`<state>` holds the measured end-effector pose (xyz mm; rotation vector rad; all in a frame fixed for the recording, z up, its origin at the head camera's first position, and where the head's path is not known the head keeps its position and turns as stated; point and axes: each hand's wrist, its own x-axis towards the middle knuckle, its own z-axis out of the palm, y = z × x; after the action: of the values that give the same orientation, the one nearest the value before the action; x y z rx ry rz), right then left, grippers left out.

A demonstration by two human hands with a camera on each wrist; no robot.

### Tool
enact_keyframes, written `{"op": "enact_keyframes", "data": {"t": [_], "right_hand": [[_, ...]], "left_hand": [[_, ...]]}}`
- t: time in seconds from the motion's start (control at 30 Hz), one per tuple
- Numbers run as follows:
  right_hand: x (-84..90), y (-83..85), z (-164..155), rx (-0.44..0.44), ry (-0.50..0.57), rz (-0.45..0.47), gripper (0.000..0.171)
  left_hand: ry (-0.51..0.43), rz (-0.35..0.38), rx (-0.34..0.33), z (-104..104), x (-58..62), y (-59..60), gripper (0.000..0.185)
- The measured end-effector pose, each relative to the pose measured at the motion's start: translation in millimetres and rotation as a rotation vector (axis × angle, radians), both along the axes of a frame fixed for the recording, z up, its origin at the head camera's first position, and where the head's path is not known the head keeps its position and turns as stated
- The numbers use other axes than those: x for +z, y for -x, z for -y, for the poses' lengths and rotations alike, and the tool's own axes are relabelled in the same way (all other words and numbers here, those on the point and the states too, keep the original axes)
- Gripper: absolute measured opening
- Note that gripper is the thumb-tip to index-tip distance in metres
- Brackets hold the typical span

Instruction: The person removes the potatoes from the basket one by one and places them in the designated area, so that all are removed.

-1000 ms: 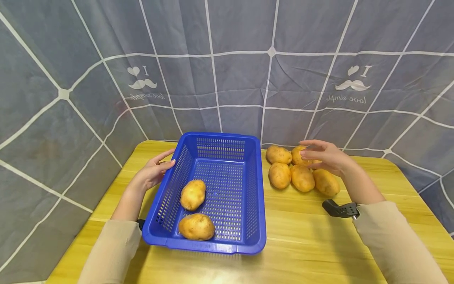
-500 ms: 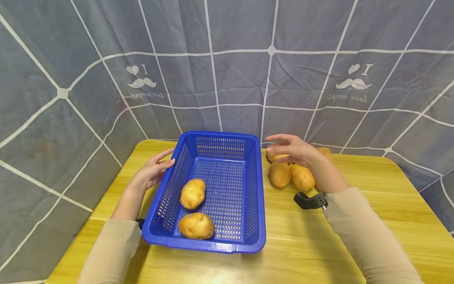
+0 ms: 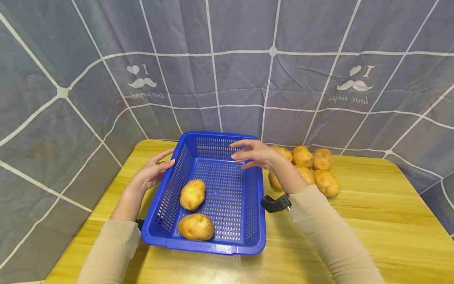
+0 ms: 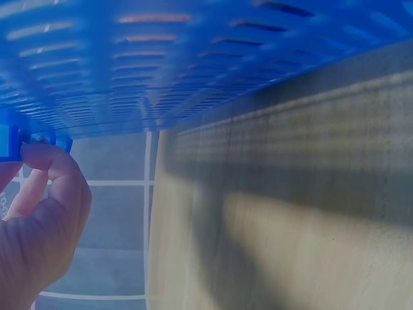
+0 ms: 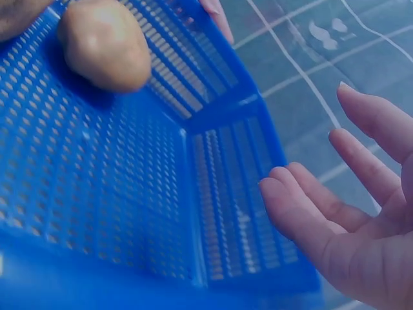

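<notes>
Blue plastic basket (image 3: 213,189) holds two potatoes (image 3: 193,211); the left hand (image 3: 150,173) pinches its left rim. The right hand (image 3: 253,154), empty with fingers spread, has moved from the potato pile (image 3: 312,169) right of the basket to above its far right corner, so no potato was transferred.

The blue basket (image 3: 227,240) I held was glossy perforated plastic, the potatoes (image 3: 192,194) rough and matt, my table (image 3: 372,225) smooth varnished wood, the backdrop (image 3: 227,71) creased cloth.
</notes>
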<state>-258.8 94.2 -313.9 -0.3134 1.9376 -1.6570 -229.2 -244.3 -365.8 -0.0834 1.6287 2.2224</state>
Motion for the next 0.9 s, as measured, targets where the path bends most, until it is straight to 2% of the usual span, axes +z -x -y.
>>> {"op": "enact_keyframes", "data": {"t": [0.37, 0.53, 0.9], "right_hand": [[-19.2, -7.0, 45, 0.012, 0.001, 0.060, 0.046], [-28.5, -12.5, 61, 0.049, -0.006, 0.089, 0.045], [-40.9, -22.1, 83, 0.088, -0.071, 0.091, 0.046]], "left_hand": [[0.030, -0.027, -0.011, 0, 0.4, -0.4, 0.066], [0.042, -0.028, -0.010, 0, -0.9, 0.0, 0.066], [0.006, -0.022, -0.010, -1, -0.6, -0.4, 0.062]]}}
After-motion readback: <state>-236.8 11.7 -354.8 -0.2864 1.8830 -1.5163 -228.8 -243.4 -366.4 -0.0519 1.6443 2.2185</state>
